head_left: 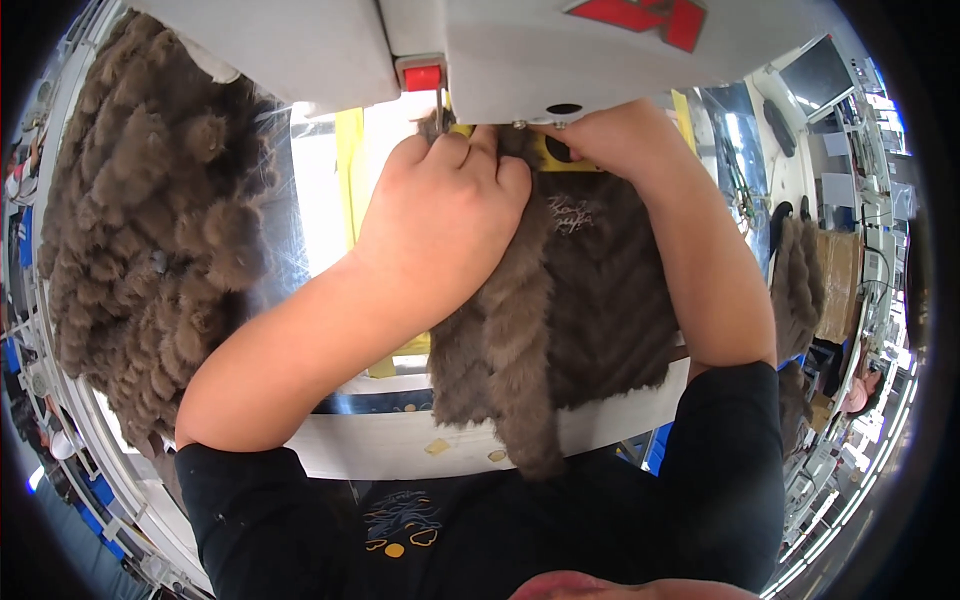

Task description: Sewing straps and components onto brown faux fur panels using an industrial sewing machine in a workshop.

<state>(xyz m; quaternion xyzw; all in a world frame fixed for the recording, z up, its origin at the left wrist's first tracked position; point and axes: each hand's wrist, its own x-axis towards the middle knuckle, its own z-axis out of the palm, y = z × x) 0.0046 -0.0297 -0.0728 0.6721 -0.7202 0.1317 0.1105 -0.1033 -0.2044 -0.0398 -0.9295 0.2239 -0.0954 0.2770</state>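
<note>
A brown fur piece [610,290] lies under the head of a white sewing machine [620,60], its dark backing up and marked with light handwriting. A lighter fur strip [520,350] runs along its left side and hangs over the table's near edge. My left hand [450,190] is closed on the strip's far end, its curled fingers close to the needle area. My right hand [610,145] reaches in from the right, bent fingers pinching at the fur's far edge; the machine head partly hides them. A yellow plate [590,166] shows beneath that hand.
A large heap of brown fur [150,230] covers the left side. A red switch [422,78] sits on the machine's front. Yellow tape [349,170] strips the bright tabletop. At right are a dark screen [815,72], a cardboard box [838,285] and hanging fur pieces [797,280].
</note>
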